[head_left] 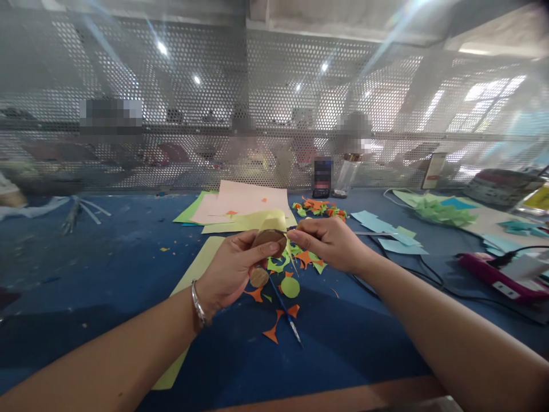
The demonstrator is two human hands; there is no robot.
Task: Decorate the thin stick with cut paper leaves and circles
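My left hand [234, 263] pinches a brown round disc [271, 242], with yellow paper [274, 220] against its far side. Close to the disc's right edge, my right hand [328, 243] is closed on a slim metal tool; a thin dark tip shows by the thumb, and a thin silver length [373, 233] shows beyond the wrist. A narrow yellow strip hangs between the hands. Just under the left fingers is a smaller round wooden-looking piece [259, 277]; I cannot tell whether it is held. A blue pen-like stick [283, 306] and a green paper circle [290, 287] lie below.
Orange paper scraps [271, 333] are scattered on the blue table [107, 274]. Pink sheets [253, 200] and a long yellow sheet [201, 257] lie ahead and left. A phone [322, 177], glass bottle [346, 174], blue paper pieces [403, 246] and purple power strip [500, 277] with cables stand rightward.
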